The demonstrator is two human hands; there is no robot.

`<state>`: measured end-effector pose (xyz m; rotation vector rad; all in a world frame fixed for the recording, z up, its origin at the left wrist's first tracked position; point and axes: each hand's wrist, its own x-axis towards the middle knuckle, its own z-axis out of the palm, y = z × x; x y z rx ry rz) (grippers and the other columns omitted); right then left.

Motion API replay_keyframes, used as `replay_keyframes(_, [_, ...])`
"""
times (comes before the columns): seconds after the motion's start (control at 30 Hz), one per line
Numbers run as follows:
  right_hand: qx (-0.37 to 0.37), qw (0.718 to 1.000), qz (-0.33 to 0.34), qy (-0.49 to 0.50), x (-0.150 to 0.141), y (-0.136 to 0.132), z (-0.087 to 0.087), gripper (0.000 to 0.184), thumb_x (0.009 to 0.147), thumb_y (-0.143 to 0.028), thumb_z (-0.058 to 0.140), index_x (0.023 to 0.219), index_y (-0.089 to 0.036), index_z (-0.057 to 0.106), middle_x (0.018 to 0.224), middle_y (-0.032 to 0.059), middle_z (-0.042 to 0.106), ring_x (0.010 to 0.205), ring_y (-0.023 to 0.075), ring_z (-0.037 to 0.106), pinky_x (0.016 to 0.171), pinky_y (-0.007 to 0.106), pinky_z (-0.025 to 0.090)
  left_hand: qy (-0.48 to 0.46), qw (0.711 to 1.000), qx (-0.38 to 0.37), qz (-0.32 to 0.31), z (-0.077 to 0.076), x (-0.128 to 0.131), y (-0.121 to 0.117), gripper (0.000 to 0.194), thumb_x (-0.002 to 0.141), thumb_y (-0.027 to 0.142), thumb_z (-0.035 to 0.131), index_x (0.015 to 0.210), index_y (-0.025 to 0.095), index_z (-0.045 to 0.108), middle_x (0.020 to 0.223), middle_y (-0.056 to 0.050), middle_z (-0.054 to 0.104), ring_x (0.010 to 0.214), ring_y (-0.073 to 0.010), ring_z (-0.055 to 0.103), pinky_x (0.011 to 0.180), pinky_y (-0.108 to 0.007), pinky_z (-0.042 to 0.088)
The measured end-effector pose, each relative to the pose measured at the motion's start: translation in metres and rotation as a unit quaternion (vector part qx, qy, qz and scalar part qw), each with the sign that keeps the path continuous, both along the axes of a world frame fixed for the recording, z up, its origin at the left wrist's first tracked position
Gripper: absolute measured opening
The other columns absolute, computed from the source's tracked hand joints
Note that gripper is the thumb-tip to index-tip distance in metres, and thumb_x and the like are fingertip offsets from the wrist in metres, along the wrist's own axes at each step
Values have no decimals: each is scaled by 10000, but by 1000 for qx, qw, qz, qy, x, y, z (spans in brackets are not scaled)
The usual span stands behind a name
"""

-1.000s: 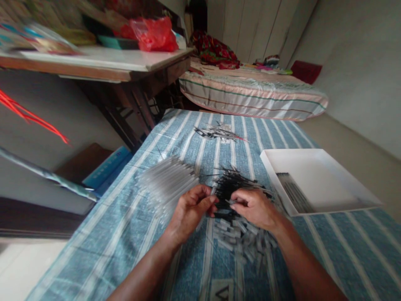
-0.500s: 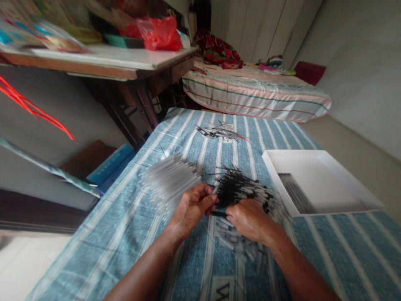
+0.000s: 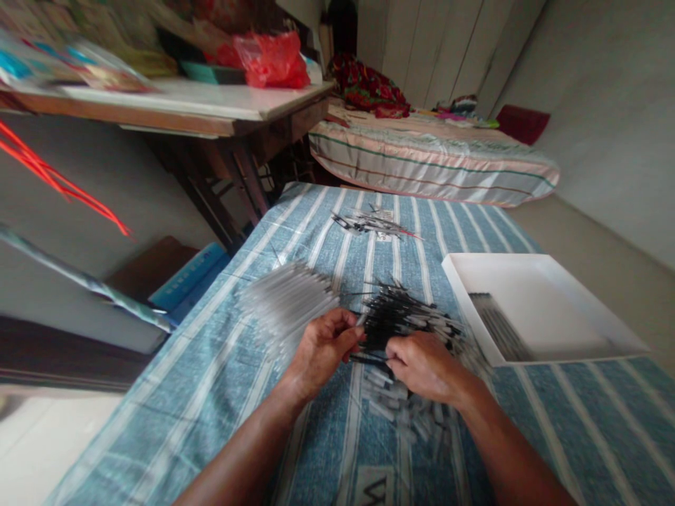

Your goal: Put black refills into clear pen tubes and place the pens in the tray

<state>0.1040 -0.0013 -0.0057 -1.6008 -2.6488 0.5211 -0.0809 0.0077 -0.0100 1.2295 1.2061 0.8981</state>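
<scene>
My left hand (image 3: 327,344) is closed in a pinch, with a slim pale-tipped piece at its fingertips, too small to name. My right hand (image 3: 422,362) is closed on a thin black stick (image 3: 369,360) that points left towards my left hand. Behind and between the hands lies a pile of thin black sticks (image 3: 393,309) with grey ends. Left of it is a neat bundle of translucent grey tubes (image 3: 290,299). Short grey tube pieces (image 3: 406,414) lie loose under and before my right hand, partly covered by it.
A white open box (image 3: 574,302) at the right holds a few dark-tipped grey sticks (image 3: 498,327). Loose sticks (image 3: 369,223) lie farther back on the striped cloth (image 3: 211,422). A white-topped table (image 3: 211,102) with a red bag (image 3: 277,60) stands at left; a bed (image 3: 432,158) lies beyond.
My right hand has turned over and lowered its fingertips, then shifted slightly right, with the black stick now showing at them. My left hand keeps its pinch. The view has shifted slightly.
</scene>
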Motion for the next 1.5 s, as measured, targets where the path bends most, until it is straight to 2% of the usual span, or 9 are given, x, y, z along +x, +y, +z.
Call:
replay_keyframes(0.2, [37,998,-17,53,19,-1,13,177,805,-195,486,730,-202,646,601,-4,642,537,113,537,535,221,274,13,1000,18,-9,1,-4,2,147,743,287,599,762,171,511,529,63,519,462,-77,431,465,-198,328])
replay_keyframes(0.43, [89,995,-24,25,35,2,20,188,834,-183,439,788,-193,621,636,9,652,568,126,585,555,227,294,1,999,-3,-52,9,0,-2,133,713,259,619,730,158,534,534,61,507,473,-68,419,466,-192,320])
replay_keyframes(0.6, [117,993,-10,-34,39,5,20,183,852,-201,437,814,-203,616,681,17,681,614,151,627,559,253,277,-2,998,-7,-67,8,2,-3,148,713,275,621,727,155,537,542,63,494,474,-64,413,471,-191,315])
replay_keyframes(0.8, [114,986,43,-112,35,3,34,188,862,-153,425,798,-190,597,671,36,689,608,172,641,519,280,218,24,994,-4,-110,5,1,-4,124,729,259,605,717,147,555,553,54,501,503,-71,421,486,-195,308])
replay_keyframes(0.97, [133,973,112,-151,33,0,49,165,795,-66,463,774,-183,578,615,35,676,546,186,624,501,303,166,61,984,-25,-166,9,0,-5,94,735,234,590,704,146,575,518,61,498,478,-70,413,475,-193,301])
replay_keyframes(1.2, [149,961,179,-146,29,-4,57,141,792,-49,510,762,-183,542,623,19,661,559,192,620,493,299,209,58,968,-65,-237,17,-1,-7,64,725,185,561,709,134,596,547,49,520,484,-74,447,450,-184,309])
replay_keyframes(1.4, [184,958,191,-111,12,-10,54,114,802,-70,523,767,-177,542,644,27,651,574,195,599,515,295,275,23,976,-55,-210,10,0,-8,65,728,195,576,745,137,600,564,43,544,479,-72,447,431,-180,308])
replay_keyframes(1.5, [228,955,188,-32,8,-11,50,100,828,-97,502,804,-173,561,636,21,635,585,174,584,553,286,307,-13,984,-43,-175,8,1,-8,125,743,259,611,758,136,596,587,35,558,486,-71,454,431,-179,322])
